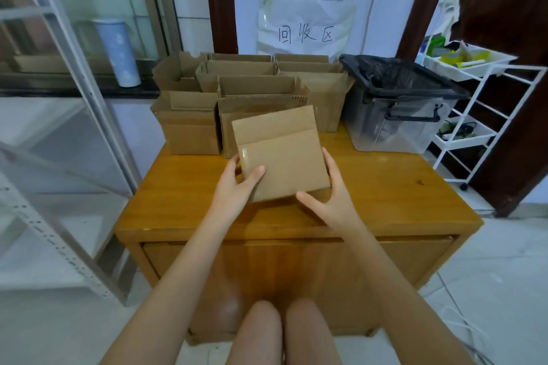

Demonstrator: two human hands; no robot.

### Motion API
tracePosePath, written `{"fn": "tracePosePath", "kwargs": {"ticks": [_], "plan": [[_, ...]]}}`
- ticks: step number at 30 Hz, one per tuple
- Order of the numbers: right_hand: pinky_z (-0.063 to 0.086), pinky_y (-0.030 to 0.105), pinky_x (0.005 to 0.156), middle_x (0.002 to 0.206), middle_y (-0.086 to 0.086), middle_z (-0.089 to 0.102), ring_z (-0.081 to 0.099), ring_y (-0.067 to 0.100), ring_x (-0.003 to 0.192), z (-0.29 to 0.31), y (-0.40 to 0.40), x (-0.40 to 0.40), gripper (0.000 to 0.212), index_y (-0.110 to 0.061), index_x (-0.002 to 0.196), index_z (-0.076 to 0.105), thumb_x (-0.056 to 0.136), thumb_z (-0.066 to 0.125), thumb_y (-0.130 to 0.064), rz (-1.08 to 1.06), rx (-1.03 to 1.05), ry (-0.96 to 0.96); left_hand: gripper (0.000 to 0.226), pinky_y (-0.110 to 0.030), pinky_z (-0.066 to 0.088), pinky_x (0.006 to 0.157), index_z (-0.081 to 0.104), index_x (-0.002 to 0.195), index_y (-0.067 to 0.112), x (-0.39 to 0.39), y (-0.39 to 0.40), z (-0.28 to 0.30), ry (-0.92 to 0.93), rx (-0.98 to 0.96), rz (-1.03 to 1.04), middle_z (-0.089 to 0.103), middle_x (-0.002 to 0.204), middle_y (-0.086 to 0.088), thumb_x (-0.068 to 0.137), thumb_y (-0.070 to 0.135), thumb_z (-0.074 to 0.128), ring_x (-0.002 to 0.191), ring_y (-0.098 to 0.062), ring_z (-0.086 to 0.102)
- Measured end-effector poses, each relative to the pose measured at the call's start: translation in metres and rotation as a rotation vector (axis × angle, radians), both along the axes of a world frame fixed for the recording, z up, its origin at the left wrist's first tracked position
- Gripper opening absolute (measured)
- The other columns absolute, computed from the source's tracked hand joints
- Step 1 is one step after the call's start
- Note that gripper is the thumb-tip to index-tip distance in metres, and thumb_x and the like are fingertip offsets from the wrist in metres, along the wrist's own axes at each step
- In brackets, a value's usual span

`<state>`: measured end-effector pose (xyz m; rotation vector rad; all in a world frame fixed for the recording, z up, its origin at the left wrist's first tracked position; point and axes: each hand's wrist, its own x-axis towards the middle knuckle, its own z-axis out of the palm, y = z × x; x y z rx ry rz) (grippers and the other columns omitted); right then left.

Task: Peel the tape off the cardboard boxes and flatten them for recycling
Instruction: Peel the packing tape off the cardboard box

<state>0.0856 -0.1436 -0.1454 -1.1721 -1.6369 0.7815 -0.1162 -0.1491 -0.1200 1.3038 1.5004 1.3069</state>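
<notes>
I hold a small brown cardboard box (281, 154) above the wooden table (385, 187), tilted with one flap raised at its far side. My left hand (237, 184) grips its left edge, thumb lying on the top face. My right hand (329, 195) holds the right edge and the near corner. A strip of clear shiny tape (245, 155) shows at the box's left edge, just above my left thumb. Behind the box, several open cardboard boxes (237, 89) stand in rows at the back of the table.
A clear plastic bin lined with a black bag (397, 104) stands at the back right of the table. A white wire cart (474, 104) is to the right, a metal shelf frame (74, 115) to the left. A paper sign (305, 32) hangs on the wall.
</notes>
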Motion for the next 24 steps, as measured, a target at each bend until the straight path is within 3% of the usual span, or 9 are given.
{"fn": "tracePosePath", "kwargs": {"ticks": [3,7,11,13,17,21,24], "plan": [[0.033,0.016,0.102,0.144,-0.016,0.035,0.035,-0.004,0.13,0.005,0.001,0.002,0.098,-0.034,0.149,0.017,0.072,0.078,-0.046,-0.004,0.02,0.0,0.062,-0.022,0.048,0.084,0.036,0.139,0.017,0.0,0.003,0.004,0.012,-0.044,0.006,0.05,0.12,0.007,0.089,0.045,0.06,0.107,-0.009,0.051],[0.038,0.02,0.103,0.141,-0.015,0.039,0.038,-0.001,0.128,0.015,0.0,0.004,0.091,-0.035,0.147,0.022,0.071,0.069,-0.052,-0.076,0.007,0.063,0.065,-0.038,0.046,0.101,0.029,0.143,0.018,-0.005,0.005,0.007,0.002,-0.11,-0.064,0.05,0.127,0.0,0.092,0.052,0.051,0.116,-0.018,0.052],[0.043,0.036,0.105,0.14,-0.011,0.045,0.044,0.005,0.126,0.022,0.003,0.007,0.093,-0.029,0.147,0.028,0.069,0.062,-0.066,-0.116,-0.003,0.036,0.059,-0.019,0.04,0.092,0.035,0.142,0.022,-0.006,-0.002,0.009,0.032,-0.075,-0.192,0.047,0.127,0.009,0.092,0.05,0.048,0.116,-0.007,0.047],[0.046,0.038,0.102,0.137,-0.01,0.05,0.048,0.008,0.123,0.027,0.004,0.007,0.095,-0.028,0.147,0.03,0.068,0.056,-0.073,-0.148,-0.009,0.003,0.072,-0.014,0.044,0.085,0.032,0.145,0.023,-0.007,-0.005,0.01,0.025,-0.056,-0.244,0.047,0.13,0.01,0.084,0.056,0.052,0.113,-0.003,0.048],[0.051,0.033,0.093,0.124,-0.008,0.059,0.056,0.011,0.111,0.033,0.006,0.007,0.071,-0.022,0.142,0.039,0.083,0.055,-0.058,-0.193,-0.047,-0.039,0.107,-0.04,0.043,0.106,0.028,0.148,0.028,-0.007,-0.003,0.008,0.095,-0.003,-0.244,0.039,0.146,0.004,0.06,0.076,0.064,0.131,-0.014,0.042],[0.052,0.029,0.079,0.099,-0.012,0.062,0.061,0.011,0.092,0.039,0.011,0.007,0.05,-0.018,0.116,0.055,0.086,0.052,-0.058,-0.28,-0.092,-0.082,0.106,-0.033,0.034,0.11,0.022,0.15,0.029,-0.003,-0.001,0.012,0.208,0.081,-0.225,0.025,0.152,0.006,0.061,0.061,0.07,0.136,-0.01,0.03],[0.051,0.028,0.074,0.092,-0.01,0.062,0.06,0.009,0.085,0.042,0.014,0.009,0.042,-0.018,0.1,0.057,0.087,0.053,-0.058,-0.293,-0.104,-0.082,0.111,-0.034,0.03,0.112,0.018,0.151,0.027,-0.002,0.002,0.014,0.299,0.121,-0.228,0.018,0.155,0.007,0.06,0.06,0.073,0.139,-0.011,0.024]]}}
